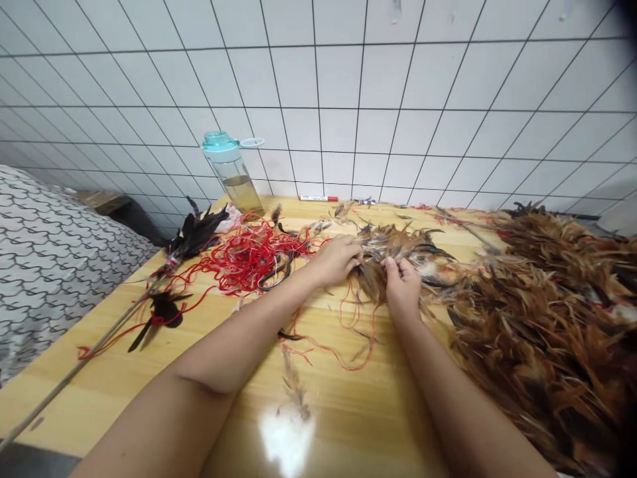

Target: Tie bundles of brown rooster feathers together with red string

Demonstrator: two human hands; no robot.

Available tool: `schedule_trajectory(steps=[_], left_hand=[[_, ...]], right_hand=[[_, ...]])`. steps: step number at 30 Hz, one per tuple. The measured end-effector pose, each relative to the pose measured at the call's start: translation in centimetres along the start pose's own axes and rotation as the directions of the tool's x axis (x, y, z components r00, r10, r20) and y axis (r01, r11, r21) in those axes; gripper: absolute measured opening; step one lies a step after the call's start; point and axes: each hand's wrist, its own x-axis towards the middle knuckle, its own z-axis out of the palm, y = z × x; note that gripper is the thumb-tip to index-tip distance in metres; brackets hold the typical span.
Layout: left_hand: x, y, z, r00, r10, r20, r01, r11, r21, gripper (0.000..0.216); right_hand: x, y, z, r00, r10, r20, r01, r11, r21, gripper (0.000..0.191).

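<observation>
My left hand (339, 259) curls its fingers on the left side of a small bunch of brown feathers (372, 282). From the other side my right hand (403, 285) pinches at the same bunch, thumb against forefinger. Loose feathers (403, 242) lie on the table just beyond both hands. A thin red string (374, 335) loops on the wood below the bunch; whether it is tied to the feathers I cannot tell. Left of my left hand is a tangled heap of red string (249, 255).
A large pile of brown feathers (542, 332) covers the right side of the wooden table (348, 411). At the left, a thin stick (94, 358) with black feathers (199, 232) juts past the edge. A water bottle (241, 189) and a marker (317, 198) are near the tiled wall (338, 79).
</observation>
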Motion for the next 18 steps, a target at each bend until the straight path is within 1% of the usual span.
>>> schedule_trajectory(steps=[2,3,5,7,8,11,15,18], left_hand=[[0.1,-0.6,-0.5,0.997,-0.070,-0.023,0.068,0.993,-0.097,0.010],[0.2,-0.9,-0.6,0.994,-0.113,-0.005,0.111,0.984,-0.141,0.009],[0.2,-1.4,-0.7,0.979,-0.190,0.080,0.203,0.954,-0.219,0.009],[0.2,-1.8,-0.6,0.965,-0.209,0.157,0.244,0.935,-0.256,0.012],[0.1,-2.0,-0.5,0.966,-0.195,0.169,0.234,0.938,-0.256,0.015],[0.0,-2.1,-0.4,0.981,-0.135,0.140,0.162,0.965,-0.204,0.020],[-0.1,-1.6,-0.7,0.984,-0.062,0.170,0.083,0.989,-0.122,0.021],[-0.1,-1.1,-0.6,0.990,0.003,0.144,0.007,0.998,-0.070,0.018]], right_hand=[[-0.1,-0.2,0.0,1.000,0.006,0.000,-0.006,1.000,0.005,0.029],[-0.1,-0.3,0.0,1.000,0.008,0.001,-0.008,1.000,0.004,0.029],[-0.1,-0.4,0.0,1.000,0.017,0.005,-0.017,1.000,0.006,0.029],[-0.1,-0.4,-0.1,1.000,0.025,0.008,-0.025,1.000,0.006,0.029],[-0.1,-0.4,-0.1,1.000,0.026,0.007,-0.026,1.000,0.002,0.029],[0.0,-0.4,-0.1,1.000,0.027,0.006,-0.027,0.999,-0.017,0.029],[0.0,-0.3,-0.1,1.000,0.020,0.006,-0.020,1.000,-0.016,0.029],[-0.1,-0.3,-0.1,1.000,0.018,0.016,-0.018,1.000,-0.002,0.029]])
